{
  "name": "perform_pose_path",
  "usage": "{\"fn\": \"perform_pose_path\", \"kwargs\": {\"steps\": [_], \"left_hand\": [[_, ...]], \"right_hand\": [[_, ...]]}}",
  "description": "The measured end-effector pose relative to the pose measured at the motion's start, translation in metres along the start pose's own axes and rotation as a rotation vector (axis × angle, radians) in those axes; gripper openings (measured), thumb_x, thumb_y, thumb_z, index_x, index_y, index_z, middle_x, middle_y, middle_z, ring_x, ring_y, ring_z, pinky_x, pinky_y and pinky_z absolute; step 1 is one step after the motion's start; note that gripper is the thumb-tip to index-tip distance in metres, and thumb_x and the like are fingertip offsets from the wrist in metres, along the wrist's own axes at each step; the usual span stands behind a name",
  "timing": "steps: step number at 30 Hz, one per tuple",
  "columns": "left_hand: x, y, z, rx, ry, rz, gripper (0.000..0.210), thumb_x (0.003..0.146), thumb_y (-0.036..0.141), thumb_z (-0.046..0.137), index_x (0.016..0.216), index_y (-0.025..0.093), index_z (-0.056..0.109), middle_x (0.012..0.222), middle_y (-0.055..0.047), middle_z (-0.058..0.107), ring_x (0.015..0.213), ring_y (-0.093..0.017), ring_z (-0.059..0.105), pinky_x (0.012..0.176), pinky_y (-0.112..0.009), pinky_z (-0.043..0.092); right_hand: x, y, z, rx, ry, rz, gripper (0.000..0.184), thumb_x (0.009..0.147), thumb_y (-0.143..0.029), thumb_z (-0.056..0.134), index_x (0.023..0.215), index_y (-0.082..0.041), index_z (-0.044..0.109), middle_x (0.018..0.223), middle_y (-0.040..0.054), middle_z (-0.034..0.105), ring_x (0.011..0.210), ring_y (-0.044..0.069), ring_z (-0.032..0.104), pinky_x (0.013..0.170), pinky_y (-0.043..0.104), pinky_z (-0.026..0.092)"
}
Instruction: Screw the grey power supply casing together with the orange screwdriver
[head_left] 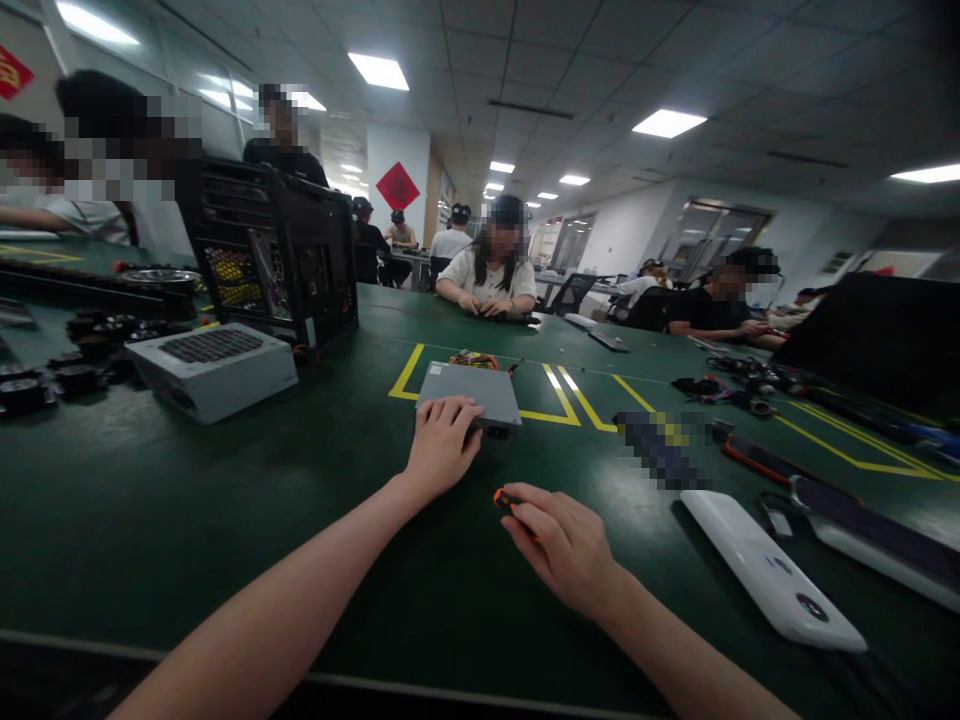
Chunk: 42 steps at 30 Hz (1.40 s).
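Observation:
A grey computer power supply unit (491,388) lies on the green table in front of me, with a bundle of coloured cables behind it. My left hand (446,437) grips its near left part, fingers over the top and thumb down by the near face, where a dark socket shows. Closer to me and to the right, my right hand (561,540) is closed around an orange and black screwdriver (502,498). Only the handle's end sticks out of the fingers; the blade is hidden. The screwdriver and the unit are apart.
A second power supply (217,370) stands left, before a black computer case (277,250). Dark fans (82,370) lie far left. On the right are a white power bank (772,570), an orange-edged phone (787,467) and cables (727,385). A person (491,270) sits opposite.

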<state>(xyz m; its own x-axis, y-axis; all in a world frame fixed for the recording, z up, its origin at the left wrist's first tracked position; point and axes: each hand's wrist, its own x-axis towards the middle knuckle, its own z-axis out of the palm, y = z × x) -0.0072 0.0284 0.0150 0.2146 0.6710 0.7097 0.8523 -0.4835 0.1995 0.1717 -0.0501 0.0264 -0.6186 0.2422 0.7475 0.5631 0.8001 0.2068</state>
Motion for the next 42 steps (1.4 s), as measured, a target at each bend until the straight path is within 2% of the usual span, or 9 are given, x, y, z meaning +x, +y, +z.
{"fn": "perform_pose_path", "kwargs": {"steps": [5, 12, 15, 17, 19, 21, 23, 32, 42], "left_hand": [[0.0, 0.0, -0.001, -0.006, -0.005, 0.003, 0.026, 0.081, 0.024, 0.048, 0.107, 0.024, 0.052, 0.113, -0.004, 0.054, 0.107, -0.021, 0.044, 0.092, -0.039, 0.029], [-0.001, -0.007, -0.012, -0.068, 0.012, 0.048, 0.031, 0.085, 0.021, 0.042, 0.115, 0.024, 0.048, 0.118, -0.004, 0.05, 0.11, -0.019, 0.043, 0.093, -0.036, 0.03], [-0.003, -0.01, -0.021, -0.114, 0.054, 0.029, 0.024, 0.085, 0.022, 0.041, 0.106, 0.022, 0.053, 0.106, -0.005, 0.055, 0.101, -0.018, 0.048, 0.087, -0.034, 0.037], [-0.004, -0.01, -0.025, -0.135, -0.039, 0.044, 0.018, 0.085, 0.023, 0.041, 0.095, 0.021, 0.056, 0.093, -0.004, 0.057, 0.086, -0.016, 0.053, 0.077, -0.03, 0.041], [-0.006, -0.01, -0.024, -0.111, -0.202, 0.102, 0.017, 0.085, 0.023, 0.041, 0.089, 0.021, 0.057, 0.086, -0.002, 0.057, 0.076, -0.014, 0.055, 0.067, -0.026, 0.043], [-0.01, -0.009, -0.02, -0.046, -0.343, 0.159, 0.017, 0.084, 0.023, 0.043, 0.087, 0.022, 0.059, 0.084, -0.002, 0.057, 0.072, -0.014, 0.056, 0.061, -0.025, 0.042], [-0.012, -0.008, -0.014, 0.021, -0.417, 0.186, 0.017, 0.084, 0.022, 0.043, 0.089, 0.023, 0.06, 0.086, -0.002, 0.058, 0.071, -0.015, 0.058, 0.058, -0.026, 0.042], [-0.014, -0.003, 0.001, 0.109, -0.428, 0.192, 0.013, 0.082, 0.02, 0.047, 0.086, 0.021, 0.06, 0.09, -0.005, 0.059, 0.08, -0.019, 0.059, 0.064, -0.029, 0.045], [-0.015, 0.003, -0.007, -0.051, -0.547, 0.135, 0.008, 0.082, 0.022, 0.047, 0.085, 0.019, 0.053, 0.094, -0.006, 0.056, 0.087, -0.019, 0.054, 0.07, -0.029, 0.045]], "right_hand": [[-0.001, 0.003, -0.01, 0.027, 0.137, -0.034, 0.021, 0.078, -0.01, 0.055, 0.096, -0.018, 0.047, 0.088, 0.0076, 0.066, 0.071, 0.012, 0.063, 0.057, 0.022, 0.048], [-0.014, 0.017, -0.013, 0.033, 0.208, 0.106, 0.028, 0.074, -0.008, 0.058, 0.097, -0.02, 0.048, 0.09, 0.0063, 0.064, 0.076, 0.015, 0.062, 0.062, 0.028, 0.05], [-0.015, 0.022, -0.013, 0.064, 0.257, 0.202, 0.024, 0.075, -0.008, 0.056, 0.095, -0.021, 0.048, 0.087, 0.0042, 0.064, 0.075, 0.015, 0.062, 0.061, 0.029, 0.051], [-0.014, 0.025, -0.014, 0.078, 0.307, 0.275, 0.021, 0.076, -0.009, 0.055, 0.093, -0.022, 0.049, 0.084, 0.0027, 0.063, 0.073, 0.015, 0.062, 0.061, 0.029, 0.05], [-0.013, 0.029, -0.016, 0.097, 0.358, 0.331, 0.019, 0.077, -0.01, 0.054, 0.091, -0.021, 0.049, 0.08, 0.0022, 0.062, 0.071, 0.015, 0.061, 0.06, 0.029, 0.05], [-0.012, 0.032, -0.017, 0.112, 0.382, 0.373, 0.017, 0.078, -0.01, 0.053, 0.091, -0.021, 0.049, 0.079, 0.0022, 0.062, 0.069, 0.014, 0.061, 0.059, 0.029, 0.05], [-0.012, 0.034, -0.017, 0.125, 0.388, 0.4, 0.016, 0.078, -0.011, 0.053, 0.09, -0.02, 0.049, 0.079, 0.0024, 0.061, 0.067, 0.014, 0.06, 0.058, 0.029, 0.049], [-0.011, 0.034, -0.016, 0.155, 0.372, 0.433, 0.014, 0.078, -0.01, 0.053, 0.088, -0.019, 0.05, 0.079, 0.0019, 0.06, 0.066, 0.013, 0.058, 0.059, 0.028, 0.047], [-0.014, 0.036, -0.012, 0.141, 0.302, 0.466, 0.009, 0.079, -0.013, 0.052, 0.085, -0.019, 0.05, 0.077, 0.0012, 0.06, 0.066, 0.013, 0.058, 0.06, 0.027, 0.046]]}}
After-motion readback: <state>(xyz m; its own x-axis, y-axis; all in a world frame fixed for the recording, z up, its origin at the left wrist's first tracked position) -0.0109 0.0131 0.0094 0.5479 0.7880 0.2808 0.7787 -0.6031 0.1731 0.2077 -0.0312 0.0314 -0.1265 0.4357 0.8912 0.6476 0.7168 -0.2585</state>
